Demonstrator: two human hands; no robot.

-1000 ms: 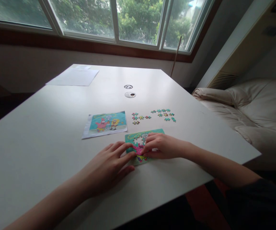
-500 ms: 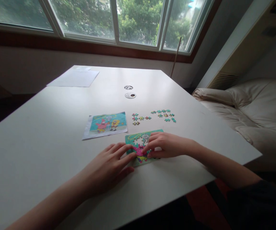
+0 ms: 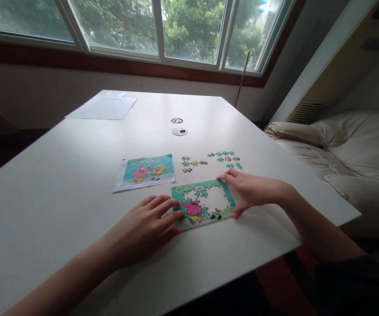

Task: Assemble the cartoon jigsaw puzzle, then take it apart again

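Observation:
A jigsaw puzzle with a cartoon picture lies partly filled on the white table. Its frame, a pink starfish figure and a pale head at the top are in place; gaps show at the upper left and across the right side. My left hand is open, its stretched fingertips resting on the puzzle's left edge and the thumb at the lower left corner. At the other end, my right hand grips the right side, fingers at the top corner and thumb at the bottom one. Several loose puzzle pieces lie beyond it.
A printed picture sheet lies left of the puzzle. Further pieces sit at the back right. Two round cable holes are set in the table. White paper rests at the far left corner. A pale sofa stands right.
My right hand has moved right, off the middle of the puzzle to its right edge, uncovering the gap there. My left hand has shifted slightly left and stays at the left edge.

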